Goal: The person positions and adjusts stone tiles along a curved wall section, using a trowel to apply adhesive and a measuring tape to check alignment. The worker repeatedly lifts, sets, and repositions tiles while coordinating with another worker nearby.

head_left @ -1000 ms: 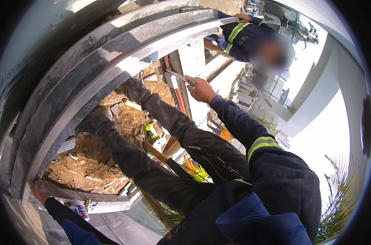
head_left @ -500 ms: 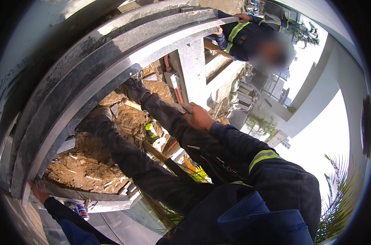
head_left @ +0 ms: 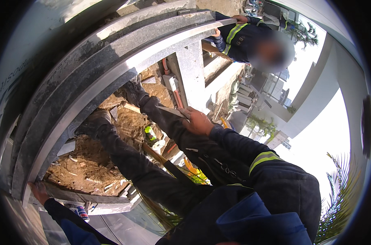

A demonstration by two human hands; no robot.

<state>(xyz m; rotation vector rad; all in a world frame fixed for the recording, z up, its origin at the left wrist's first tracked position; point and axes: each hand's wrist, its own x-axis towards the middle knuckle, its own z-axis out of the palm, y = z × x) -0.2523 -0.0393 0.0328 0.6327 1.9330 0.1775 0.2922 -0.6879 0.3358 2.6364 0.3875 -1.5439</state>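
A long, pale, straight bar [head_left: 165,45] runs beside grey stone slabs [head_left: 152,32], curving across the fisheye view. My left hand [head_left: 39,192] is closed around its near end at the lower left. A co-worker's hands [head_left: 242,19] hold the far end at the top. My right hand [head_left: 198,122] is closed on a thin, flat, trowel-like tool [head_left: 172,110], held over my right leg and apart from the bar. The grip hides the tool's handle end.
Between the slabs and my legs lies dug soil [head_left: 81,167] with rubble. An upright grey slab [head_left: 191,69] stands beside an orange pipe [head_left: 177,98]. Near my left forearm is a coloured can [head_left: 82,212]. A white cup-like container [head_left: 158,144] sits by my legs.
My right hand has turned slightly, and the flat tool's tip now points farther left. My left hand and the co-worker's hands stay on the bar.
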